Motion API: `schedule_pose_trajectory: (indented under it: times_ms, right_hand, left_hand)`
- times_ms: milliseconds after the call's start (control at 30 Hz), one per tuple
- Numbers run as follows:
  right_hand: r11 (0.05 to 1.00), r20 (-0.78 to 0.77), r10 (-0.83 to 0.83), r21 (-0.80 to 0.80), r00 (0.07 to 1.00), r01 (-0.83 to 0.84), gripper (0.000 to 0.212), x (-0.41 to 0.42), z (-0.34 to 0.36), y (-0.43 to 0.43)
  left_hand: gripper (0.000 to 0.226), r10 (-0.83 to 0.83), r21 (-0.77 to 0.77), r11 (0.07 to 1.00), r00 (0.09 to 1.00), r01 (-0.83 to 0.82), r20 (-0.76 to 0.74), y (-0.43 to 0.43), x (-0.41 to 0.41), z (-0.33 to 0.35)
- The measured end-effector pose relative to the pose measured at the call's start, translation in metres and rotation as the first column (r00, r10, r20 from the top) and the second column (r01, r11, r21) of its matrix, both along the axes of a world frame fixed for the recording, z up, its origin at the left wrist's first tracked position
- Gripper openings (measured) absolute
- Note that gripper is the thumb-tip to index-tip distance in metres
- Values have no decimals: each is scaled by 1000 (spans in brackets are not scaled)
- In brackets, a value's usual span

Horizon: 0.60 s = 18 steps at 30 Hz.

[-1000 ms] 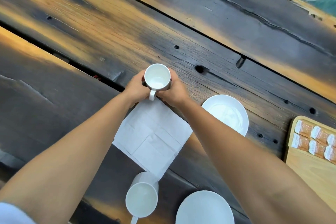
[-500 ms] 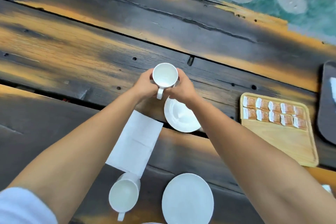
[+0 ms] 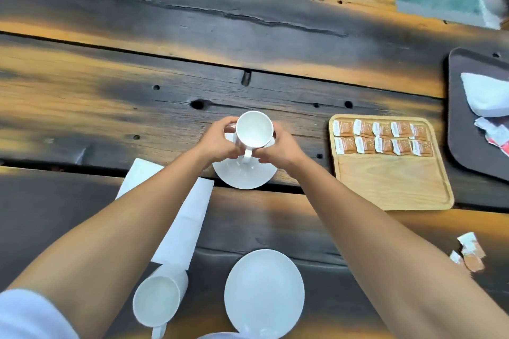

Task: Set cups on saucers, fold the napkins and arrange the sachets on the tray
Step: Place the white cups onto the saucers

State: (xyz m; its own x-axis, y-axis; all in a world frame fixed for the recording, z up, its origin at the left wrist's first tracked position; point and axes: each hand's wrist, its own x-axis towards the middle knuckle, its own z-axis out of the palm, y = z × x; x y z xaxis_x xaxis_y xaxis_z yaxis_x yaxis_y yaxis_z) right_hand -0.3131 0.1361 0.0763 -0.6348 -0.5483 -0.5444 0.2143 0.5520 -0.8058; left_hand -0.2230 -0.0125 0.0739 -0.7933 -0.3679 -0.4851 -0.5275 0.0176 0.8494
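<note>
Cup (image 3: 254, 129) empty, over saucer (image 3: 245, 177); tray (image 3: 391, 181) holds ten sachets (image 3: 382, 129).

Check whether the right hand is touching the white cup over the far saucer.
Touching. The head view shows the right hand curled round the side of the cup, with no gap between them.

Both bare forearms were stretched forward and angled inward, so that the hands were brought close together. The left hand (image 3: 217, 143) was curled round the left side of the cup (image 3: 254, 129), and the right hand (image 3: 278, 147) was curled round its right side. The wrists were held roughly level. The left upper arm was covered by a white sleeve (image 3: 27, 316).
</note>
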Motion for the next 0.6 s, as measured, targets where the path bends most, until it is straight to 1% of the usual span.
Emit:
schedule_pose_trajectory:
  times_ms: [200,333,600]
  right_hand:
    - [999,61,35,16,998,-36,77,12,-24,3]
    - [998,61,41,37,997,-44,78,16,-35,5]
    - [998,48,53,42,997,-55,80,13,-40,5]
  left_hand:
    - [68,67,4,998,996,-67,56,8,21,-27]
    - [66,102,21,994,993,-103,62,13,27,-42]
    - [73,132,9,991,988,-133,78,16,26,-53]
